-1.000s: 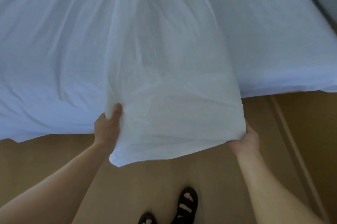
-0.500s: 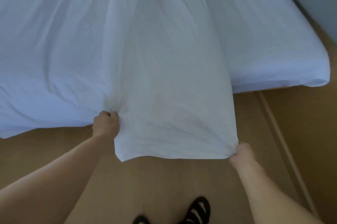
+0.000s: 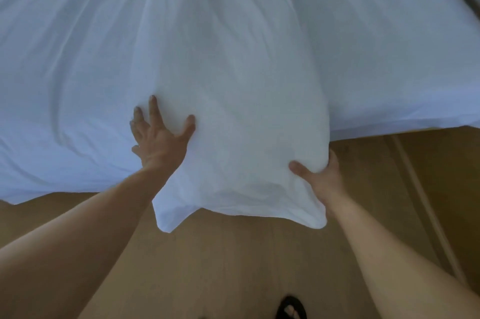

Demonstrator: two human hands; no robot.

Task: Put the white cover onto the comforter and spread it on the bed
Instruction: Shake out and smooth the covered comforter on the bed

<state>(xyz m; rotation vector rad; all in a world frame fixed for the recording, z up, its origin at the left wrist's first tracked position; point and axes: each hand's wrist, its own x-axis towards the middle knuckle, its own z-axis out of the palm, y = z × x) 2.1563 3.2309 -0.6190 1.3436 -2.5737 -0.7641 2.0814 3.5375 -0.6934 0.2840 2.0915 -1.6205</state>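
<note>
Pressing flat on the white cover (image 3: 233, 100), the left hand (image 3: 159, 141) sits left of centre with its fingers (image 3: 153, 111) spread and straight and the thumb angled out to the right. Cloth lies under the palm and every fingertip. The cover runs from the top of the frame down the middle as a broad, puffed fold. It fans into long creases at the top and overhangs the edge of the bed (image 3: 402, 64). Its lower hem hangs above the wooden floor (image 3: 233, 272) with two drooping corners. Colour is plain white, surface softly wrinkled. At the fold's lower right the right hand (image 3: 323, 179) grips the cover's side, thumb on top, the other fingers curled beneath the cloth and hidden. A black sandal (image 3: 291, 307) shows at the bottom edge.
</note>
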